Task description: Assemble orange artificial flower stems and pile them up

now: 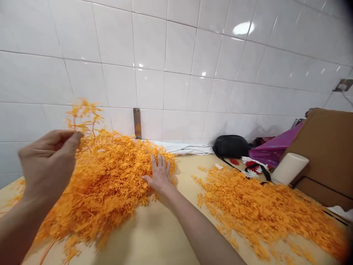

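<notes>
Between the thumb and fingers of my left hand [49,162] is an orange artificial flower sprig [85,116], raised at the left above a large heap. That heap of orange artificial sprigs [110,184] covers the left part of the table [154,235], its thin stems tangled together. My right hand [160,173] rests on the heap's right side, fingers spread, holding nothing I can see. Farther right lies a flatter pile of loose orange artificial pieces [259,202], apart from both hands.
Against the white tiled wall [179,48] lie a white cloth [190,148] and a black pouch [231,146]. Red and white artificial flowers [252,165], a white roll [291,167], a purple plastic bag [273,147] and a cardboard box [328,147] stand at the right. A metal bracket [137,123] is on the wall.
</notes>
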The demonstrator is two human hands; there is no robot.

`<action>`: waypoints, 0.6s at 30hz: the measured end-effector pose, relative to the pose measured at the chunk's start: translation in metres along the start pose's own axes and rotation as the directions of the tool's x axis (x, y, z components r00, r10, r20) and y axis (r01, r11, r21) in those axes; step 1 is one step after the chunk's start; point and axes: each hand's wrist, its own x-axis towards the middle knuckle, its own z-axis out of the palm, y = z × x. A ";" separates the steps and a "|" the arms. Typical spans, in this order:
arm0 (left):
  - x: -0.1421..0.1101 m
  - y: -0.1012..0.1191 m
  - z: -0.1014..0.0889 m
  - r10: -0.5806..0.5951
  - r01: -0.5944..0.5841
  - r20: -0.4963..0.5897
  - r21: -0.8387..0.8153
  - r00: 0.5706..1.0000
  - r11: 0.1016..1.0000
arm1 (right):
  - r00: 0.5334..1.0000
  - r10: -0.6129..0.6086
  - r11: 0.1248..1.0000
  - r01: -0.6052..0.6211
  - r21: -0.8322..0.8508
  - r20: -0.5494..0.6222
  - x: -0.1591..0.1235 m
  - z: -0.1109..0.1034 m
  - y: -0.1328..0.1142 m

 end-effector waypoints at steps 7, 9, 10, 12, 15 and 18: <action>-0.071 -0.023 0.045 0.398 -0.473 0.328 0.192 0.857 0.860 | 0.976 -0.128 0.961 0.167 0.220 -0.179 -0.056 -0.048 0.006; -0.098 -0.031 0.054 0.393 -0.503 0.396 0.225 0.830 0.835 | 0.998 -0.033 0.840 0.061 0.539 -0.062 -0.078 -0.051 0.011; -0.110 -0.034 0.057 0.381 -0.507 0.421 0.246 0.824 0.826 | 0.992 -0.033 0.704 -0.063 0.707 0.121 -0.088 -0.050 0.011; -0.131 -0.041 0.060 0.366 -0.512 0.440 0.280 0.820 0.812 | 0.915 -0.028 0.326 -0.373 0.869 0.403 -0.102 -0.044 0.007; -0.156 -0.048 0.057 0.359 -0.535 0.500 0.267 0.788 0.801 | 0.806 -0.022 -0.143 -0.588 0.796 0.591 -0.111 -0.033 -0.012; -0.168 -0.051 0.043 0.365 -0.546 0.549 0.209 0.752 0.811 | 0.746 0.065 -0.321 -0.614 0.722 0.663 -0.111 -0.021 -0.028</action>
